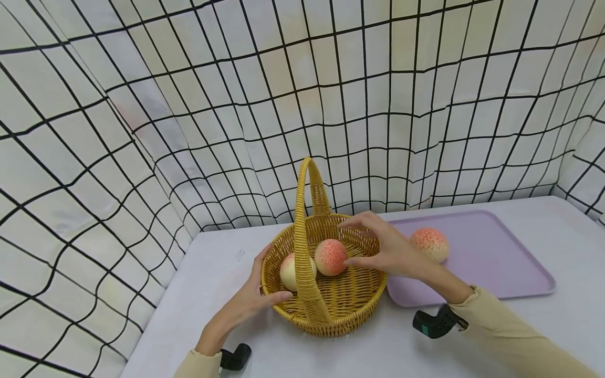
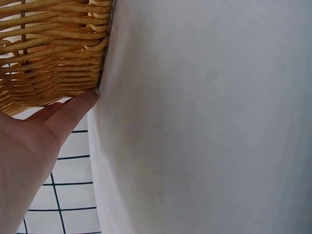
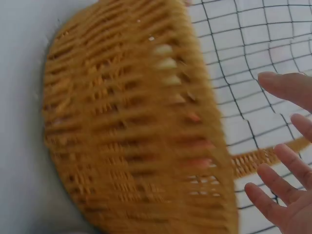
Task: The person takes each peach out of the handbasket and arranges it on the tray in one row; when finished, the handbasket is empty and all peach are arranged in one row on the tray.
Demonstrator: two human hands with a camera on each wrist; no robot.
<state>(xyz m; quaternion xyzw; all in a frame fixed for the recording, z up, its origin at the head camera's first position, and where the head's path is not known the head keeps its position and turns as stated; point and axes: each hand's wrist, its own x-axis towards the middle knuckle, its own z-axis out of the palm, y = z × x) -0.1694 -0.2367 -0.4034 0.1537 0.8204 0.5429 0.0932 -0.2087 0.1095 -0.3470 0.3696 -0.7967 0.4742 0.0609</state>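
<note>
A yellow wicker basket (image 1: 347, 320) with a tall arched handle stands on the table. My left hand (image 1: 252, 294) holds its left side, thumb over the rim and fingers along the outer wall; in the left wrist view, a fingertip (image 2: 92, 96) meets the wicker low down by the tabletop. Two peaches lie in the basket: a pink-speckled peach (image 1: 331, 257) and a paler peach (image 1: 289, 273) partly behind the handle. My right hand (image 1: 399, 252) reaches over the right rim, fingers spread and holding nothing, thumb tip close beside the pink peach.
A lilac tray (image 1: 496, 262) lies right of the basket, with one more peach (image 1: 429, 244) on its left part, beside my right forearm. Black netting (image 1: 378, 131) over white sheeting rises behind and to the left of the white table (image 1: 212, 262).
</note>
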